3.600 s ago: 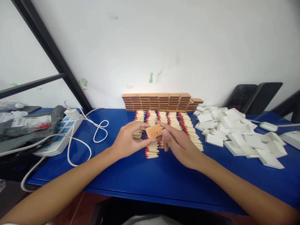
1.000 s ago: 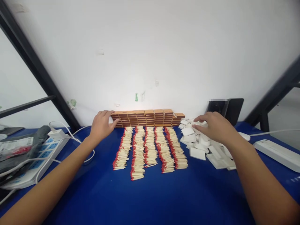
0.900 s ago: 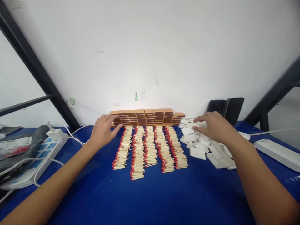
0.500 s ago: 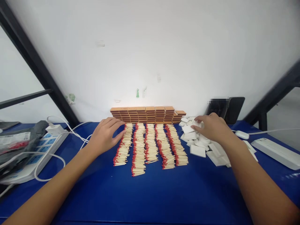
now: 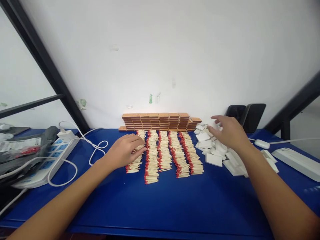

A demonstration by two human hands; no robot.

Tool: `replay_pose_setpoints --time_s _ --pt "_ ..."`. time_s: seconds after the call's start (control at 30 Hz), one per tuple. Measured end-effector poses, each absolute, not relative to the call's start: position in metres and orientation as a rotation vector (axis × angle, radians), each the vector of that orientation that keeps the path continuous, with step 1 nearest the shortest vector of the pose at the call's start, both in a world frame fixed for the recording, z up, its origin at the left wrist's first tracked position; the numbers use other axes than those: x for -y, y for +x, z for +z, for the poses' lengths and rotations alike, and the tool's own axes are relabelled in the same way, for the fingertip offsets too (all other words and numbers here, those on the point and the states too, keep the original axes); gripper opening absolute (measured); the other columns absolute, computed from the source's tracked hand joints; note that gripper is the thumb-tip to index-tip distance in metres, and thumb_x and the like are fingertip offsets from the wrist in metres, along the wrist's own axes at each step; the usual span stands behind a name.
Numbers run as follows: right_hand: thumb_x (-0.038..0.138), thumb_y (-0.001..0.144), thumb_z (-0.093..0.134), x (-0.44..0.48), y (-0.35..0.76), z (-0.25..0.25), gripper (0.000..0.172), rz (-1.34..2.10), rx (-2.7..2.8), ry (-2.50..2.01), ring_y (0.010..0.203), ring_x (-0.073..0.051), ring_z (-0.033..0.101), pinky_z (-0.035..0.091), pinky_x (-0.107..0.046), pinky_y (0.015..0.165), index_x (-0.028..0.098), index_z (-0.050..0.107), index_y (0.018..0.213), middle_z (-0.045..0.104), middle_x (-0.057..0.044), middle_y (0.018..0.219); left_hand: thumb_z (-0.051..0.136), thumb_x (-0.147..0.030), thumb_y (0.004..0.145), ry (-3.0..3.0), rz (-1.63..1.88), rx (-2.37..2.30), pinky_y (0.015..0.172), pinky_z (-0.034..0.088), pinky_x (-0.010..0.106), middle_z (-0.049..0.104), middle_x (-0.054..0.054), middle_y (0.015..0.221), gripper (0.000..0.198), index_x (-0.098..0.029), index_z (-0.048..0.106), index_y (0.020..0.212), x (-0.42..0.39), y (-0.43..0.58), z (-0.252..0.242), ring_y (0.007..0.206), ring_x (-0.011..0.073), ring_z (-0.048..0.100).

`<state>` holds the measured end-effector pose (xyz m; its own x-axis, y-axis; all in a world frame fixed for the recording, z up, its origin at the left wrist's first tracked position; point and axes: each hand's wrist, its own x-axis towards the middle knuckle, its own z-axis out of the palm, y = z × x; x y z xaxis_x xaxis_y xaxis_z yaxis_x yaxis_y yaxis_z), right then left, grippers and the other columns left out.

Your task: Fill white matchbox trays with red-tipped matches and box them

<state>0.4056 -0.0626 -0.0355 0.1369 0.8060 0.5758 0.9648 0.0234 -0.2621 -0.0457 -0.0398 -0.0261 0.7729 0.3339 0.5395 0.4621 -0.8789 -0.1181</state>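
Observation:
Several rows of red-tipped matches (image 5: 165,151) lie side by side on the blue table (image 5: 160,206). Over the leftmost row rests my left hand (image 5: 126,151), palm down, covering part of it. Its thumb and fingers are a little apart, with nothing visible between them. My right hand (image 5: 231,131) hovers over a heap of small white trays (image 5: 213,160), thumb and index finger spread, holding nothing that I can see. Brown matchboxes (image 5: 158,121) are stacked like a low wall behind the matches.
On the left are a white power strip (image 5: 53,156), looping white cables (image 5: 95,146) and a dark plastic bag (image 5: 47,140). Two dark phone-like objects (image 5: 253,118) lean against the wall at right, near a white earbud case (image 5: 262,144) and a long white box (image 5: 297,163). Dark metal posts flank the table.
My left hand has moved right and slightly down, over the leftmost match row. My right hand has lifted a little from the white trays. The whole view has shifted slightly.

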Motion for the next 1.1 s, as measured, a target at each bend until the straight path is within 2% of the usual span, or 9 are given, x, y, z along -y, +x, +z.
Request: replay_pose_setpoints --time_s 0.1,0.2,0.3,0.43,0.57,0.7,0.87,0.97,1.1 --pt "0.044 0.091 0.063 0.072 0.384 -0.021 0.046 -0.407 1.593 -1.660 0.083 -0.027 0.066 0.055 -0.048 0.086 0.018 0.069 0.129 0.070 -0.013 0.105 0.060 -0.034 0.106 -2.742 -0.751 0.586 0.079 0.058 0.037 0.078 0.007 0.099 0.020 -0.017 0.071 0.106 0.045 -0.042 -0.027 0.088 0.0220 0.072" --pt "0.040 0.088 0.069 0.082 0.352 -0.011 0.038 -0.288 1.489 -1.471 0.079 -0.023 0.068 0.060 -0.042 0.078 0.021 0.073 0.121 0.070 -0.011 0.105 0.060 -0.034 0.106 -2.756 -0.791 0.577 0.080 0.059 0.037 0.078 0.008 0.100 0.021 -0.017 0.072 0.110 0.048 -0.040 -0.027 0.090 0.0223 0.073" --pt "0.044 0.084 0.077 0.091 0.315 -0.010 0.037 0.145 1.453 -1.320 0.088 -0.025 0.072 0.063 -0.041 0.078 0.022 0.076 0.114 0.074 -0.011 0.106 0.064 -0.035 0.104 -2.762 -0.905 0.642 0.082 0.060 0.038 0.079 0.009 0.104 0.024 -0.017 0.072 0.117 0.051 -0.038 -0.030 0.094 0.0233 0.074" --pt "0.047 0.076 0.090 0.102 0.270 -0.024 0.052 0.824 1.534 -1.082 0.103 -0.028 0.075 0.065 -0.045 0.093 0.022 0.074 0.119 0.078 -0.012 0.113 0.072 -0.043 0.099 -2.796 -1.085 0.775 0.090 0.062 0.040 0.078 0.011 0.114 0.039 -0.017 0.070 0.128 0.060 -0.031 -0.032 0.102 0.0246 0.075" --pt "0.043 0.074 0.094 0.110 0.243 -0.039 0.056 1.130 1.569 -0.955 0.102 -0.025 0.076 0.064 -0.045 0.098 0.021 0.073 0.121 0.078 -0.011 0.117 0.075 -0.048 0.096 -2.880 -1.151 0.834 0.093 0.061 0.041 0.078 0.011 0.117 0.045 -0.020 0.070 0.132 0.070 -0.026 -0.032 0.104 0.0244 0.074" --pt "0.041 0.076 0.093 0.114 0.236 -0.040 0.054 1.179 1.595 -0.950 0.101 -0.024 0.075 0.063 -0.045 0.098 0.020 0.074 0.122 0.078 -0.011 0.115 0.077 -0.041 0.096 -2.950 -1.207 0.819 0.089 0.060 0.035 0.079 0.007 0.109 0.033 -0.021 0.074 0.122 0.073 -0.023 -0.032 0.098 0.0206 0.074" --pt "0.044 0.079 0.089 0.116 0.240 -0.033 0.051 1.079 1.663 -0.997 0.099 -0.023 0.074 0.062 -0.043 0.097 0.020 0.073 0.121 0.077 -0.010 0.114 0.080 -0.040 0.093 -2.912 -1.196 0.744 0.080 0.058 0.033 0.078 0.006 0.099 0.031 -0.018 0.074 0.115 0.067 -0.025 -0.033 0.088 0.0196 0.072" --pt "0.044 0.085 0.082 0.117 0.245 -0.031 0.040 0.788 1.842 -1.133 0.088 -0.020 0.070 0.060 -0.037 0.080 0.021 0.072 0.116 0.075 -0.008 0.104 0.078 -0.043 0.094 -2.849 -1.116 0.691 0.076 0.057 0.033 0.078 0.007 0.095 0.032 -0.017 0.075 0.112 0.059 -0.029 -0.035 0.087 0.0206 0.071" --pt "0.035 0.091 0.073 0.117 0.253 -0.031 0.014 0.628 2.195 -1.272 0.068 -0.016 0.058 0.046 -0.030 0.061 0.021 0.073 0.088 0.067 -0.002 0.077 0.077 -0.046 0.095 -2.787 -1.026 0.652 0.074 0.058 0.034 0.078 0.009 0.097 0.035 -0.015 0.075 0.113 0.047 -0.037 -0.037 0.086 0.0214 0.071"
